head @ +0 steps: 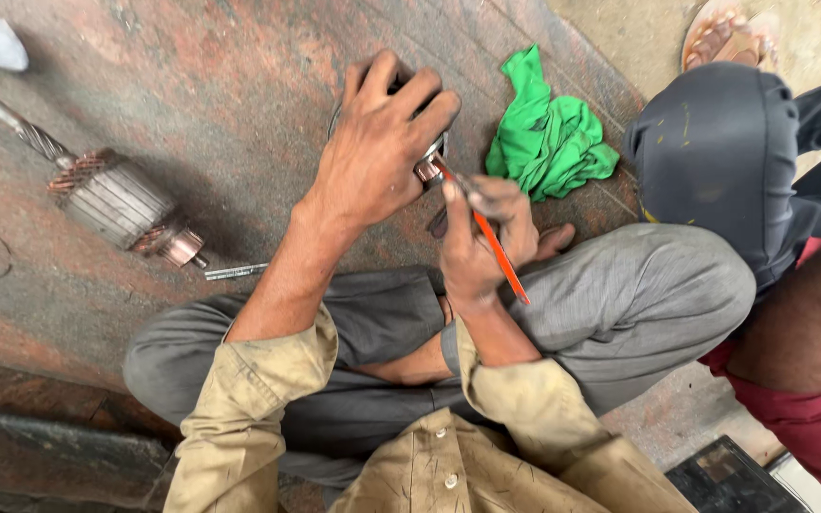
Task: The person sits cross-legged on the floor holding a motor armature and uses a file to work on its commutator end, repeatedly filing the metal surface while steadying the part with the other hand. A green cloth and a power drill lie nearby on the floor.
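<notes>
At far left a spare armature [121, 201] lies on the rusty metal floor [239, 85], a small steel pin [236, 272] just beside it. The left hand [377, 152] is clamped down over a round metal part [428, 163], fingers curled around its top — most of it is hidden. The right hand [482, 242] pinches a thin orange tool [491, 242], tip at the part's rim. Good work here likely means a firm left-hand grip and short, light strokes — no slipping. A green rag [545, 128] lies beyond.
</notes>
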### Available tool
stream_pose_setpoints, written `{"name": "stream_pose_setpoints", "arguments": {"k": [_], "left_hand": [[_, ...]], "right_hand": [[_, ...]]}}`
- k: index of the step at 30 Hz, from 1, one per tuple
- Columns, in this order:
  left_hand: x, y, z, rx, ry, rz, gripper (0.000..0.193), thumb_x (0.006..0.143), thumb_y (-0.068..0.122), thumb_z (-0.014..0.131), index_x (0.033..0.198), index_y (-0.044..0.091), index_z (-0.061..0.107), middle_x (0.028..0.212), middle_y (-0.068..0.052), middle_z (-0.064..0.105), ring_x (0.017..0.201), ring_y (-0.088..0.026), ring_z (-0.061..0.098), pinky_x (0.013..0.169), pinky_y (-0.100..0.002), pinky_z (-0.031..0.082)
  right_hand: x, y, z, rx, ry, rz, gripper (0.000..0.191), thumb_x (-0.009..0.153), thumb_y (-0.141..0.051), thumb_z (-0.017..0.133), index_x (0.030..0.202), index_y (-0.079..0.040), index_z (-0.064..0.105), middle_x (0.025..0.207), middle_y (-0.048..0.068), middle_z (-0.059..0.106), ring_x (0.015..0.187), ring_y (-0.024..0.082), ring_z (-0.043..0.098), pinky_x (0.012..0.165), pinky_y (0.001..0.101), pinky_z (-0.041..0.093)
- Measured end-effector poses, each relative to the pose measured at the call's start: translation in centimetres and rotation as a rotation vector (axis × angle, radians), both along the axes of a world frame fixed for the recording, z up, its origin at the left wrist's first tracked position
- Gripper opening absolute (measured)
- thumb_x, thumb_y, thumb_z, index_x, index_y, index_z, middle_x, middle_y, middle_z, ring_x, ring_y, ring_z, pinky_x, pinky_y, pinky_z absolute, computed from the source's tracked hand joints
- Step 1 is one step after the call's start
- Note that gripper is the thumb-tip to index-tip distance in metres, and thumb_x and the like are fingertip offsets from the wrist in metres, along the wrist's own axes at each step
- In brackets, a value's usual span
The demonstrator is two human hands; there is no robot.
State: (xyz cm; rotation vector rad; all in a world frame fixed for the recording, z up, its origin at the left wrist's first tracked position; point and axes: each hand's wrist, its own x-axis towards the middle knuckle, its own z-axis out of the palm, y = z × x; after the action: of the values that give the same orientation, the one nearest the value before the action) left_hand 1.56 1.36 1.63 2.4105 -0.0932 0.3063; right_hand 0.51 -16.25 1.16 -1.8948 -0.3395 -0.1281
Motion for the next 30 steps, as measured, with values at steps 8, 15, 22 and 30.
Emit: {"name": "stream_pose_setpoints", "arguments": {"k": [8, 15, 22, 30], "left_hand": [[0.3, 0.0, 0.0, 0.002, -0.032, 0.021, 0.044, 0.077, 0.009, 0.078, 0.117, 0.007, 0.062, 0.114, -0.006, 0.059, 0.109, -0.035, 0.05, 0.102, -0.051, 0.039], [-0.1, -0.1, -0.4, 0.02, -0.04, 0.019, 0.043, 0.076, 0.008, 0.077, 0.117, 0.01, 0.064, 0.115, -0.005, 0.059, 0.111, -0.033, 0.051, 0.105, -0.051, 0.04], [0.1, 0.0, 0.0, 0.013, -0.031, 0.013, 0.042, 0.078, 0.009, 0.078, 0.118, 0.01, 0.065, 0.115, -0.004, 0.059, 0.108, -0.033, 0.051, 0.099, -0.05, 0.04], [0.1, 0.0, 0.2, 0.005, -0.03, 0.007, 0.045, 0.074, 0.012, 0.077, 0.117, 0.009, 0.064, 0.114, -0.006, 0.06, 0.106, -0.033, 0.051, 0.098, -0.05, 0.04]], "right_hand": [[0.9, -1.1, 1.1, -0.108, -0.131, 0.108, 0.027, 0.092, 0.004, 0.08, 0.094, -0.001, 0.054, 0.094, 0.016, 0.069, 0.087, 0.028, 0.072, 0.078, 0.0351, 0.057], [0.7, -0.1, 1.1, -0.089, -0.217, 0.128, 0.03, 0.09, 0.01, 0.08, 0.088, -0.002, 0.052, 0.091, 0.015, 0.066, 0.088, 0.03, 0.073, 0.076, 0.0365, 0.059], [1.5, -0.5, 1.6, -0.141, -0.316, 0.217, 0.029, 0.087, 0.013, 0.078, 0.086, -0.002, 0.053, 0.091, 0.015, 0.069, 0.089, 0.032, 0.075, 0.076, 0.0372, 0.061], [1.9, 0.0, 0.7, -0.124, -0.33, 0.163, 0.03, 0.088, 0.011, 0.081, 0.086, -0.002, 0.053, 0.09, 0.014, 0.069, 0.087, 0.03, 0.075, 0.072, 0.0365, 0.061]]}}
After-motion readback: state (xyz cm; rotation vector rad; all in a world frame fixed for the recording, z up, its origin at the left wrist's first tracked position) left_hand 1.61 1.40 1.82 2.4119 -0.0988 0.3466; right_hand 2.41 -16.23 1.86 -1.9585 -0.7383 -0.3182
